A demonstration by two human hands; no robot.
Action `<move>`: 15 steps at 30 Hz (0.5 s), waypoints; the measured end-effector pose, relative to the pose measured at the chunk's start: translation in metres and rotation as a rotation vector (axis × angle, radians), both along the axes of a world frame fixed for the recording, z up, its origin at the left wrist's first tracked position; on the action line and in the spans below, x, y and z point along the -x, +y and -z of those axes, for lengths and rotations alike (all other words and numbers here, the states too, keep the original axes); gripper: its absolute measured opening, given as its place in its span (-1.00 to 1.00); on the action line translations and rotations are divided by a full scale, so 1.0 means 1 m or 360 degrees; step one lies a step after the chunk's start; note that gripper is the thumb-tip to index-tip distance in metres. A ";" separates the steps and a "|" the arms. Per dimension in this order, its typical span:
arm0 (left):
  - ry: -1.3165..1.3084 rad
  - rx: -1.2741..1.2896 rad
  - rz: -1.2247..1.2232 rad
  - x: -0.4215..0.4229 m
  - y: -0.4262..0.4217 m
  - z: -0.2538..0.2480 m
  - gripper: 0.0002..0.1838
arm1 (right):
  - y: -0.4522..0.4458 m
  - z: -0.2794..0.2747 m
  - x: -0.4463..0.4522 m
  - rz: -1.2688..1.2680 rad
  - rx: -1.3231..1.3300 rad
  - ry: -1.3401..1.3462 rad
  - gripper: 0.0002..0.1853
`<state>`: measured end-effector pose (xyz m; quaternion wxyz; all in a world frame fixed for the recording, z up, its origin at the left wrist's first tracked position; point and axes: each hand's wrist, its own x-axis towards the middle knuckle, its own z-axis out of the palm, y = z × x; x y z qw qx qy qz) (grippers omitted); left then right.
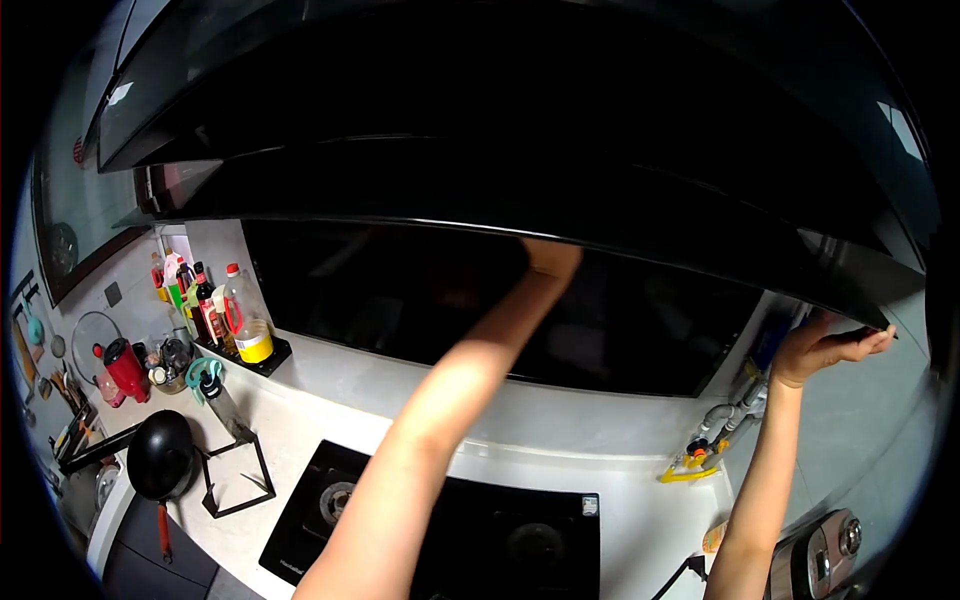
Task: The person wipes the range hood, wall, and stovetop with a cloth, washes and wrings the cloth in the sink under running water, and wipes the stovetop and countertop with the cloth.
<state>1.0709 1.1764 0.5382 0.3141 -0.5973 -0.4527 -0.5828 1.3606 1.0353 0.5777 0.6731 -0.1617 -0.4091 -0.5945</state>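
A large black range hood panel (430, 185) spans the upper view, its lower edge running left to right. My left hand (555, 257) reaches up behind this edge; only its wrist end shows, and the fingers are hidden. At the panel's lower right corner, my right hand (835, 348) has its fingers closed on the edge. Behind my left forearm is a dark glossy backsplash (400, 300) on the wall. Below it sits a black gas cooktop (480, 530) in the white counter.
On the left, a black wok (162, 455) lies near a black metal frame (268, 465). An oil bottle (248, 320) and several sauce bottles stand on a black rack (285, 355). Pipes with yellow valves (695, 462) are at right, above a silver appliance (818, 560).
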 end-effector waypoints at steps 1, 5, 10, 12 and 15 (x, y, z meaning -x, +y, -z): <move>0.0071 0.0032 0.0066 -0.025 0.000 0.004 -0.78 | 0.000 0.002 -0.002 -0.0004 0.0019 0.0009 -0.31; 0.0325 0.0150 0.0306 -0.088 0.002 0.009 -0.79 | 0.001 0.007 -0.012 0.0036 0.0072 0.0000 -0.25; 0.0272 0.0016 0.0675 -0.135 -0.013 0.006 -0.79 | 0.000 0.010 -0.009 -0.0100 0.0131 0.0029 -0.21; 0.0068 -0.0305 0.0874 -0.181 -0.021 0.008 -0.73 | 0.000 0.010 -0.011 -0.0080 0.0160 0.0054 -0.16; 0.0204 -0.0298 0.0728 -0.203 -0.018 0.003 -0.90 | 0.001 0.014 -0.017 -0.0088 0.0194 0.0046 -0.15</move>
